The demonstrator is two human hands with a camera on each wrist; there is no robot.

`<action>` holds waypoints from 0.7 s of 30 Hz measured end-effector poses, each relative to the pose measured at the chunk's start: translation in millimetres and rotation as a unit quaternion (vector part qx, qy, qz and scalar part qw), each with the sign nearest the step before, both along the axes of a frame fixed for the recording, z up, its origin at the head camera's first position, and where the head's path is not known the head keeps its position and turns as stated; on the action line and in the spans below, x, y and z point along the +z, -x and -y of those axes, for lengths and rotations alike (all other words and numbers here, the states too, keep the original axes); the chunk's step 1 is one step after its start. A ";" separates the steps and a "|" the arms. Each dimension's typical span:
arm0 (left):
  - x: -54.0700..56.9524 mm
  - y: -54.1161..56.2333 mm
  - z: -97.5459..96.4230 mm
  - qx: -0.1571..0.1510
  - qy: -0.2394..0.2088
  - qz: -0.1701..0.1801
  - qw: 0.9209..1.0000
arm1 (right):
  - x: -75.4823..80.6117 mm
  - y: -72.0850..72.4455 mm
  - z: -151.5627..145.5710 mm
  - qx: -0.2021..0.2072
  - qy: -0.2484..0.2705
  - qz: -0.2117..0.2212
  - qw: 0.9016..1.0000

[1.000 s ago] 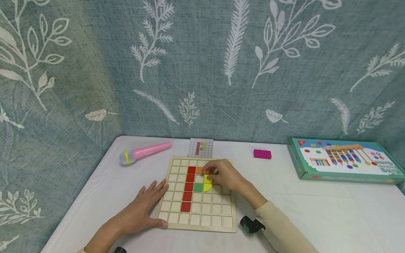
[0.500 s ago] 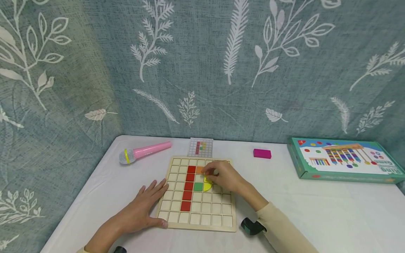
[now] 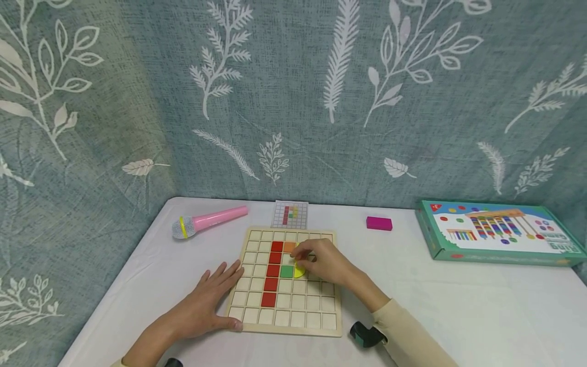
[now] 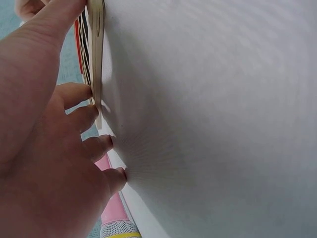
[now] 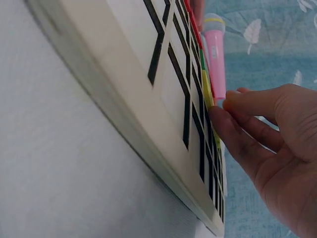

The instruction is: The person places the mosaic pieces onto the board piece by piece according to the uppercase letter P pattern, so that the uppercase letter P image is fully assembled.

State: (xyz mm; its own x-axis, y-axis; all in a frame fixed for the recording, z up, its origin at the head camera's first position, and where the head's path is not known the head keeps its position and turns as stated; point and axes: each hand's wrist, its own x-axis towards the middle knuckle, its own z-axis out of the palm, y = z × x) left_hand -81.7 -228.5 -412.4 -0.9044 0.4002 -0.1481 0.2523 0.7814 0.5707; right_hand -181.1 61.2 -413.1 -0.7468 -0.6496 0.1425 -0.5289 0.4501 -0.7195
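Observation:
A wooden grid board [image 3: 293, 332] lies on the white table with red tiles [image 3: 271, 284] in a column, an orange tile [image 3: 289, 247], a green tile [image 3: 287, 271] and yellow pieces [image 3: 299, 272], one with a rounded edge. My left hand [image 3: 208, 303] rests spread at the board's left side, thumb at its lower left corner and fingertips along its edge. Over the yellow pieces is my right hand [image 3: 327, 261], thumb and index fingertips close together at the board surface. Its fingers cover part of the yellow; I cannot tell whether they pinch a piece.
A small card [image 3: 290, 214] with a coloured grid pattern lies behind the board. To its left is a pink toy microphone [image 3: 211, 221]. A magenta block [image 3: 379, 224] and a green-edged toy box [image 3: 502, 234] lie to the right, before the patterned curtain [image 3: 293, 102].
My right hand has shifted slightly down and left over the yellow pieces, with yellow now showing above the fingers. My left hand stays at the board's edge.

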 end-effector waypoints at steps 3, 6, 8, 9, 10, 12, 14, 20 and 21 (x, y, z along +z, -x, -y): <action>0.2 0.9 0.2 0.000 0.001 0.001 1.000 | 2.5 -0.6 -1.2 0.004 -0.007 -0.001 1.000; 0.3 2.3 -0.8 0.002 0.005 0.006 1.000 | 6.5 -2.5 -5.4 0.000 -0.021 -0.007 1.000; -0.3 2.9 -1.3 -0.003 0.008 0.006 1.000 | 8.8 -5.7 -10.6 -0.009 -0.036 -0.013 0.999; -0.5 3.0 -1.8 -0.003 0.010 0.008 1.000 | 9.3 -7.6 -13.9 -0.013 -0.043 -0.018 0.999; -0.9 3.2 -2.2 -0.007 0.013 0.006 1.000 | 9.4 -9.4 -18.1 -0.017 -0.047 -0.022 0.999; -1.4 2.8 -2.5 -0.014 0.019 0.005 1.000 | 8.9 -14.2 -27.9 -0.019 -0.053 -0.032 0.998; -1.6 2.5 -3.3 -0.019 0.028 0.005 0.999 | 7.9 -18.5 -39.0 -0.020 -0.057 -0.042 0.997; 3.4 3.7 -1.8 -0.028 0.054 0.016 0.998 | 8.8 -31.1 -77.4 -0.051 -0.093 -0.080 0.991; 5.5 4.8 -1.1 -0.026 0.054 0.022 0.998 | 9.6 -33.5 -85.3 -0.061 -0.101 -0.089 0.989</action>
